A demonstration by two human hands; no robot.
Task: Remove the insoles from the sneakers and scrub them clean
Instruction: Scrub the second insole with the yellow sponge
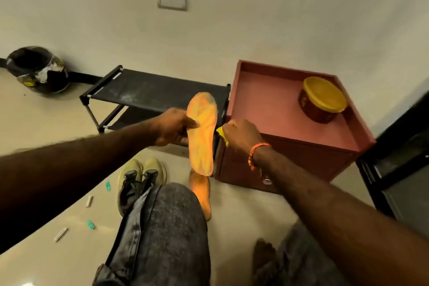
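Up high, left hand [173, 129] pinches orange insole [201, 133], thumb on top. Right hand [240, 133] squeezes yellow cloth [222, 135] beside it. Second insole [201, 195] on floor by sneakers [137, 181].

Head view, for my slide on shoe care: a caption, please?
Left hand holds an orange insole while right hand grips a yellow cloth.

bare forearms, orange wrist thread [259, 153], grey trousers [171, 227]

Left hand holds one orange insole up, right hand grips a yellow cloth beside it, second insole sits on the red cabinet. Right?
Not quite. The head view shows the second insole on the floor by the sneakers, not on the red cabinet. The rest holds: left hand holds an orange insole, right hand grips a yellow cloth.
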